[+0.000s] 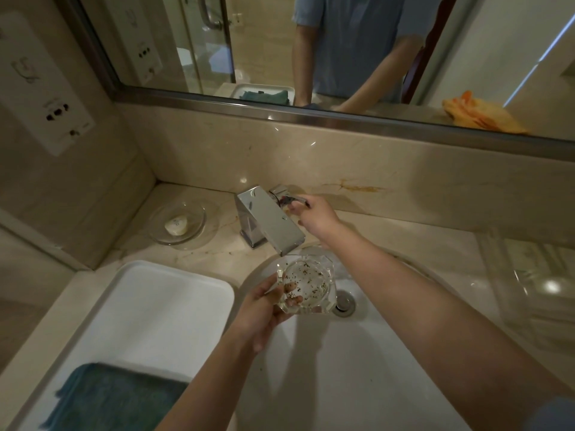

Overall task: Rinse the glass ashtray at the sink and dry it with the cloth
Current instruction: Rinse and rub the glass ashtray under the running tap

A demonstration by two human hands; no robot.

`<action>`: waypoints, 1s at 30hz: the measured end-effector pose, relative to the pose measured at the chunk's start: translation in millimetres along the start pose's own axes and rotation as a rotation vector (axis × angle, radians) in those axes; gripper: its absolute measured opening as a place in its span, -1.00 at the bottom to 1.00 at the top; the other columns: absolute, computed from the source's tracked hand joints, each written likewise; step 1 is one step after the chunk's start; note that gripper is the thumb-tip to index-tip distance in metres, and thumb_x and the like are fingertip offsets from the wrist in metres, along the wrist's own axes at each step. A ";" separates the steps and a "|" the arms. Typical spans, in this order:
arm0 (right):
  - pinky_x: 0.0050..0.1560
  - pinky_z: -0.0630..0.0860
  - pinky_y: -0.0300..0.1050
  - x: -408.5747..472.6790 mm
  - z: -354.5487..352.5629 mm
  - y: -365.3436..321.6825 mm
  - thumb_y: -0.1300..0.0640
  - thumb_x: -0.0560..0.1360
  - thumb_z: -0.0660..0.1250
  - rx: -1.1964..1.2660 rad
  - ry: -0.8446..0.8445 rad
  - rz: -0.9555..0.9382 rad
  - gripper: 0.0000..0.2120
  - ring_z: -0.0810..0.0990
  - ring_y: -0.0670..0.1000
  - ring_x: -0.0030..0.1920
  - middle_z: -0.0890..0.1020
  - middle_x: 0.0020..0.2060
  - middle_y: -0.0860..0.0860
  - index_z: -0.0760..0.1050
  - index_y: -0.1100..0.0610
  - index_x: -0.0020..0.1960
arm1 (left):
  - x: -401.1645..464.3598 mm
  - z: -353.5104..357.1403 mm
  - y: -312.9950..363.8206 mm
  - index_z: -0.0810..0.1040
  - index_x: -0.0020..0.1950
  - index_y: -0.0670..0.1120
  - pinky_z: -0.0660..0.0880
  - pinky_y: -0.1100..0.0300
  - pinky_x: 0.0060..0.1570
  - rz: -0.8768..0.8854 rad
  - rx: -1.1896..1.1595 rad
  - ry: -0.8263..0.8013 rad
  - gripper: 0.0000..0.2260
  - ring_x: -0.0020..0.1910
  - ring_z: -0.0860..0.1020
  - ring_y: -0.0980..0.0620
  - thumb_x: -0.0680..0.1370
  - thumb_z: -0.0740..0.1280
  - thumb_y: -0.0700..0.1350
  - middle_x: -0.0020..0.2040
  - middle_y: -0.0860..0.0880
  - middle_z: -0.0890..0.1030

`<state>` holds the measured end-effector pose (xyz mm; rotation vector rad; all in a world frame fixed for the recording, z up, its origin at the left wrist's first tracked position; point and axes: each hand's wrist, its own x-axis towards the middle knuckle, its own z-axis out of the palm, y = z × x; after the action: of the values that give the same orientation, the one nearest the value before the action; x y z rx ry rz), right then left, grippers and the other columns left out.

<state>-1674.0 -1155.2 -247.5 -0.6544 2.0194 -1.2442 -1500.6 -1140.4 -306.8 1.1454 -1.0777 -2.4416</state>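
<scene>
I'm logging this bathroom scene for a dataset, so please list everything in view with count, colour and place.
glass ashtray: 1, clear, dark specks inside, held under the spout over the basin
faucet: 1, chrome, behind the basin
sink: 1, white, centre
drain: 1, metal, in the basin
tray: 1, white, left counter
cloth: 1, teal, in the tray
soap dish: 1, clear, with white soap, left of faucet
left hand: grips the ashtray
right hand: on the faucet lever

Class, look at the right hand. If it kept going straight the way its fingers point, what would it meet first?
The right hand points toward the tap handle and already seems to touch it, so that comes first, though depth is hard to judge.
</scene>
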 end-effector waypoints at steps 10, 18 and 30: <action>0.26 0.43 0.17 0.7 -2.5 -0.6 0.22 0.59 0.17 -0.007 -0.003 0.007 -0.76 0.52 0.22 0.20 0.59 0.15 0.16 0.49 0.19 0.21 | 2.3 -1.8 -0.9 0.49 0.24 -0.18 0.61 0.22 -0.31 -0.009 -0.020 -0.008 -0.75 -0.29 0.66 0.03 0.59 0.16 -0.29 -0.03 -0.09 0.62; 0.25 0.43 0.21 5.1 -2.7 3.0 0.19 0.59 0.17 -0.018 -0.008 0.013 -0.78 0.51 0.25 0.20 0.60 0.13 0.19 0.52 0.19 0.15 | 1.0 -1.4 -0.5 0.50 0.23 -0.14 0.60 0.20 -0.29 0.001 -0.012 0.000 -0.76 -0.21 0.65 -0.01 0.59 0.18 -0.27 -0.03 -0.08 0.63; 0.00 0.40 -0.20 -42.1 -15.0 69.8 0.03 0.56 0.22 0.014 0.027 0.123 -0.56 0.46 -0.04 0.13 0.50 0.25 0.00 0.27 0.05 0.41 | -1.1 0.8 -0.5 0.43 0.33 -0.12 0.56 0.18 -0.19 0.001 0.011 0.010 -0.70 -0.20 0.65 -0.01 0.60 0.18 -0.26 0.05 -0.10 0.61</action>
<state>-1662.7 -1087.6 -294.1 -0.5004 2.0387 -1.1998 -1500.4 -1139.0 -306.2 1.1586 -1.0900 -2.4298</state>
